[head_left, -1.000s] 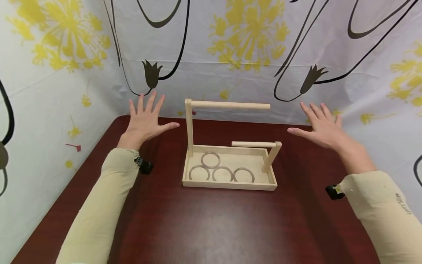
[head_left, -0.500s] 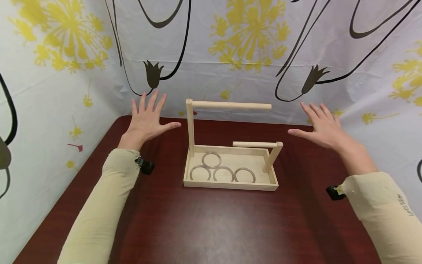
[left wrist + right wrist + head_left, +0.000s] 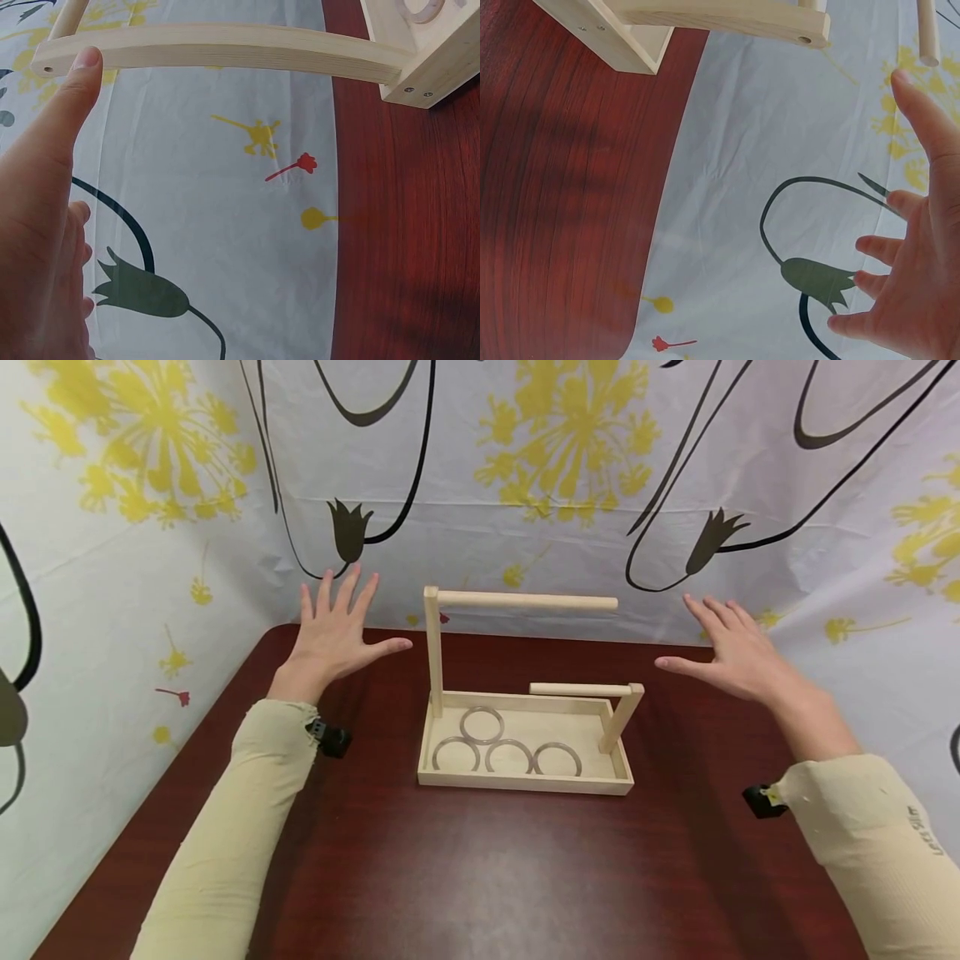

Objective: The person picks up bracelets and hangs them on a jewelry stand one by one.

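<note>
A shallow wooden tray [image 3: 525, 783] sits mid-table in the head view. From its left end rises a tall post [image 3: 434, 652] with a long horizontal dowel [image 3: 528, 601]; a shorter post [image 3: 621, 720] at the right end bears a shorter dowel [image 3: 579, 689]. Several translucent rings [image 3: 482, 725] lie flat inside, and neither dowel carries any. My left hand [image 3: 327, 639] is spread in the air left of the tall post, holding nothing. Opposite it, my right hand [image 3: 738, 652] is held with fingers extended, right of the short post, touching nothing.
The dark red table [image 3: 480, 877] has its back edge behind the tray. A white curtain [image 3: 465, 468] with yellow and dark plant prints surrounds the back and sides. Small black wrist cameras [image 3: 333, 740] are strapped at both sleeves.
Both hands keep their poses and the tray with its rings stays put. The head view has shifted very slightly.
</note>
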